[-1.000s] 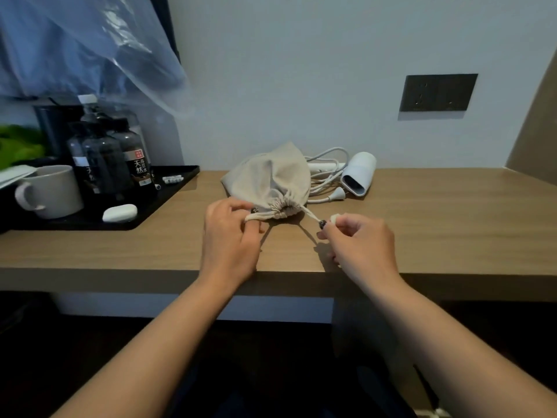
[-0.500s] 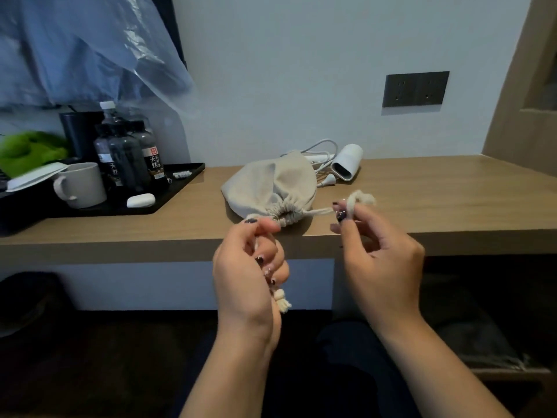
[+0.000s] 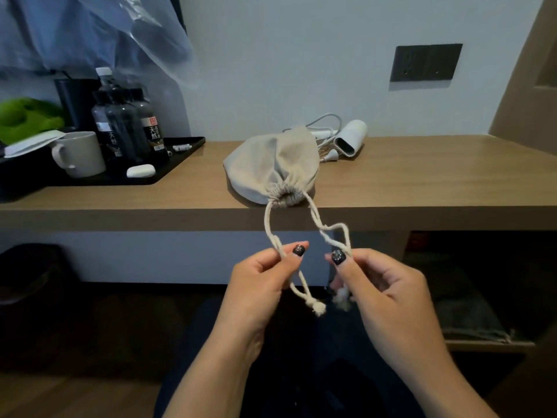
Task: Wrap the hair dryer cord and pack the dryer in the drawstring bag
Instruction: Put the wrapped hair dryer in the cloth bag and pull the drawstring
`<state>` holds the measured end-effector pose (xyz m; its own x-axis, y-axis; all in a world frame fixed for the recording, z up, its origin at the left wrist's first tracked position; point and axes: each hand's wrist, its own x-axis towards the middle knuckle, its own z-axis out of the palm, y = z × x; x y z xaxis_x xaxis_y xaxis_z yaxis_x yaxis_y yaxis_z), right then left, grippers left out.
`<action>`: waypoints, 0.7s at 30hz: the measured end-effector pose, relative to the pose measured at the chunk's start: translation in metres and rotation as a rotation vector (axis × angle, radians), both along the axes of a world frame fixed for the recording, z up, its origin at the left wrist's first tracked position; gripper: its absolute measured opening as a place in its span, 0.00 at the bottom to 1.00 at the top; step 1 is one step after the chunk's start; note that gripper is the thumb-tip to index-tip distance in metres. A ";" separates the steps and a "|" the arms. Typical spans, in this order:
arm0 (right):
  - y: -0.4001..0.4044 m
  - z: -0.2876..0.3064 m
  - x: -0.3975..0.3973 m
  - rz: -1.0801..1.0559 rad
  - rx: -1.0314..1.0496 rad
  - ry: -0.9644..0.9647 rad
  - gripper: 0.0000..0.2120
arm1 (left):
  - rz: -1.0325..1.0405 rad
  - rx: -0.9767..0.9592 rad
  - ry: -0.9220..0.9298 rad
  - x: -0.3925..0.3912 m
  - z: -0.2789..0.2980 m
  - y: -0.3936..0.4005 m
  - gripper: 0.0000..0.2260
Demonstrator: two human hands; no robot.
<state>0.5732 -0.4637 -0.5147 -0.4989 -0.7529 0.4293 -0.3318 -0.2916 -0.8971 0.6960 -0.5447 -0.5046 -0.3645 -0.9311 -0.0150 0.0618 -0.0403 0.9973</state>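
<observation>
dark bottle point(image 3: 149, 128) label: chinese characters "天然", red square mark above; other print too small.

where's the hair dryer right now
In the head view the hair dryer lies on the wooden desk, right of centre near the wall, just behind and right of the drawstring bag, its cord loose beside it.

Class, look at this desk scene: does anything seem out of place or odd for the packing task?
Yes. The beige cloth drawstring bag is cinched shut at the desk's front edge, while the white hair dryer lies outside behind it, its white cord loose. The left hand and right hand each pinch a drawstring.
</observation>
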 end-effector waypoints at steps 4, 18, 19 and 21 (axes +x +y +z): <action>0.015 -0.014 0.009 0.106 0.057 0.103 0.08 | -0.068 0.016 -0.027 -0.004 -0.006 0.002 0.07; 0.003 -0.056 -0.004 0.167 0.218 -0.221 0.11 | -0.139 0.391 0.402 -0.024 -0.007 0.002 0.06; -0.001 -0.054 -0.006 0.161 0.182 -0.330 0.09 | -0.136 0.402 0.406 -0.023 -0.008 0.002 0.06; -0.008 -0.047 -0.010 0.126 0.110 -0.423 0.07 | -0.118 0.406 0.397 -0.023 -0.010 0.000 0.06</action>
<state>0.5633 -0.4719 -0.5620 -0.5148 -0.8486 0.1216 0.1030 -0.2021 -0.9739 0.6733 -0.5447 -0.5148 -0.5162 -0.8320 -0.2033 0.4000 -0.4440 0.8018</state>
